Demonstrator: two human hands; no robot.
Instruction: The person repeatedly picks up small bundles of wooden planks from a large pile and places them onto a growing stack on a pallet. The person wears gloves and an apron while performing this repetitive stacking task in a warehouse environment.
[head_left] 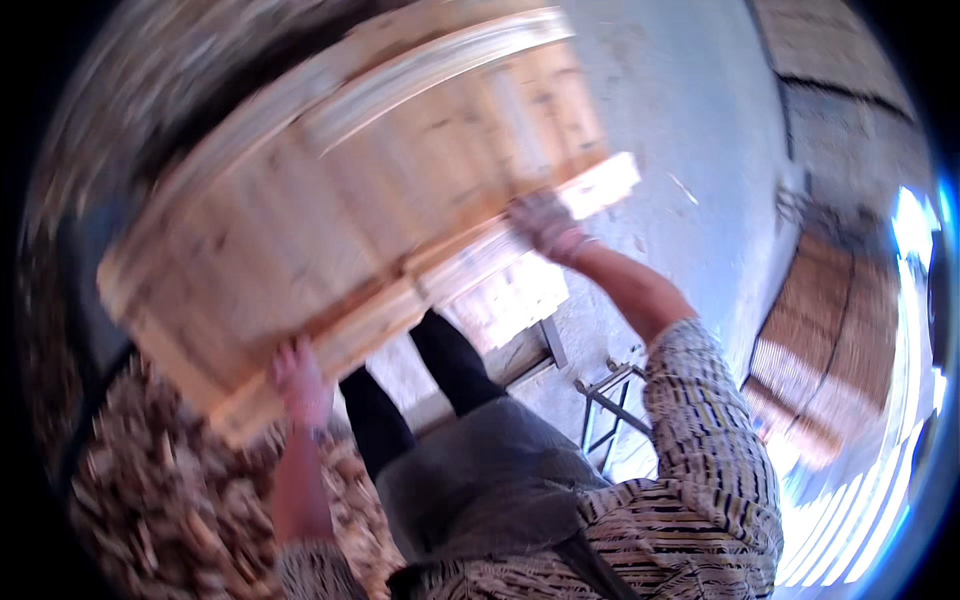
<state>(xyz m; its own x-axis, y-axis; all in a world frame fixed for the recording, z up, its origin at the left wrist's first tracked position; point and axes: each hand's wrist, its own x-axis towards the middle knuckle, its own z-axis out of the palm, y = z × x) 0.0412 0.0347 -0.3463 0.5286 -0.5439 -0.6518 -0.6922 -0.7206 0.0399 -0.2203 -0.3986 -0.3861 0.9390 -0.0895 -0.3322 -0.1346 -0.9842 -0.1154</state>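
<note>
A large panel of pale wooden planks (pixel 340 190), edged with long rails, lies tilted across the upper left of the head view. My left hand (pixel 298 382) is closed over the rail on its near left edge, with fingers on the plank face. Farther right, my right hand (pixel 548 225) grips the same near edge close to the panel's right end; it looks covered by a light glove. Both thumbs are hidden beneath or behind the wood. The panel is smeared by motion, so I cannot tell whether anything supports it from below.
Wood scraps (pixel 230 500) are heaped on the floor at the lower left. A dark metal frame (pixel 610 400) stands right of my legs. Tied stacks of brown boards (pixel 830 320) line the right side, on the grey floor (pixel 690 130). Lit pale wood (pixel 510 300) shows below the panel.
</note>
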